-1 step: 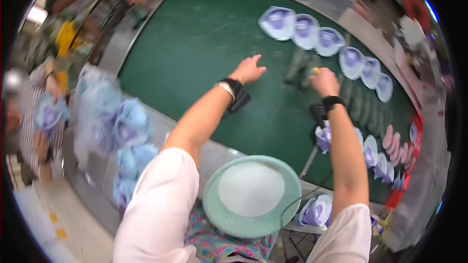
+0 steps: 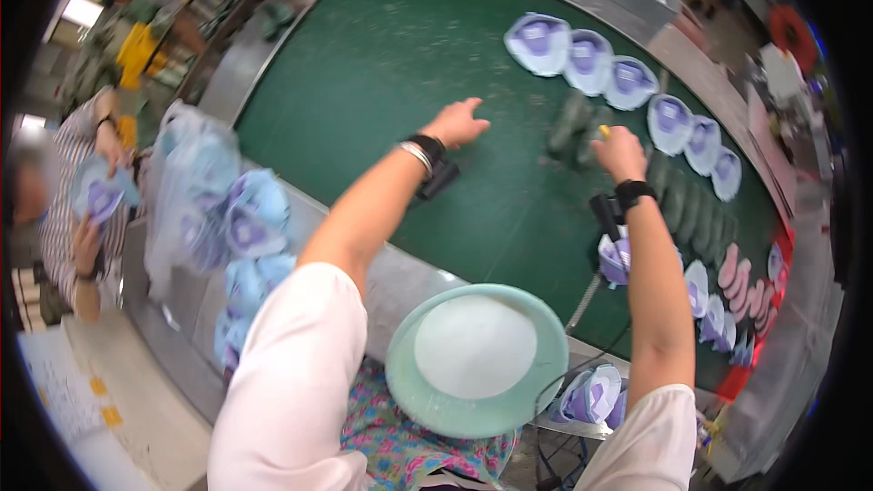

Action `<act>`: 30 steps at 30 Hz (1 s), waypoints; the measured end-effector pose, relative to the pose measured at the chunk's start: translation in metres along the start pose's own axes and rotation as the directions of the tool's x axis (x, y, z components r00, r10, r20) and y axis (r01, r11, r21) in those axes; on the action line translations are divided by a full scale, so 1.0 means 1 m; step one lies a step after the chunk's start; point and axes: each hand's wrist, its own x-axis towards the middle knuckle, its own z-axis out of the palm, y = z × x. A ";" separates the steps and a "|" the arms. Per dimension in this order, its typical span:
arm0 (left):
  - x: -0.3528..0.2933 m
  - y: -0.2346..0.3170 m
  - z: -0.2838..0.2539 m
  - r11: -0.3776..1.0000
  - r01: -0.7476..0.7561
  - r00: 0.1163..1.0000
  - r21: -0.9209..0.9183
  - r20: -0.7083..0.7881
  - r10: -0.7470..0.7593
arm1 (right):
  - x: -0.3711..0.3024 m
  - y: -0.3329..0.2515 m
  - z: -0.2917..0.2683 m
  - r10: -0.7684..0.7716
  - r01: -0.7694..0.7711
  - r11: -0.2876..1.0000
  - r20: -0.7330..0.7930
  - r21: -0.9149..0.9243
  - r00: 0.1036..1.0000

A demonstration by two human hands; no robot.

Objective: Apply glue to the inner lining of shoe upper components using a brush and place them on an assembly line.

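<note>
Over the green tabletop (image 2: 391, 64), my left hand (image 2: 461, 123) reaches out with fingers extended, holding nothing. My right hand (image 2: 623, 153) is closed around a small yellow-ended thing (image 2: 604, 132); the rest of it is hidden in the fist. Beside that hand lie dark green sole-shaped pieces (image 2: 571, 123), some of them blurred. Beyond it, pale blue and purple shoe-upper-like pieces (image 2: 589, 62) form a curved row along the far right edge. More such pieces (image 2: 615, 259) lie near my right forearm, and pink sole-shaped pieces (image 2: 738, 280) lie farther right.
A mint-green basin (image 2: 400, 382) with a white round surface inside stands close to my body. Blue and purple pieces (image 2: 255, 218) and a clear plastic bag (image 2: 173, 218) fill the left side. A co-worker's hands (image 2: 91, 241) hold another piece. A cable (image 2: 546, 391) hangs near the basin.
The whole view has shifted slightly, with most things now a little farther right in it. My hands keep nearly the same poses; the right one remains closed around the yellow-ended thing.
</note>
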 end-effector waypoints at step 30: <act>-0.278 -0.142 -0.212 0.997 0.072 0.931 -0.029 -0.356 -0.078 | -0.234 -0.320 0.039 -0.917 0.893 0.350 -0.091 0.285 0.388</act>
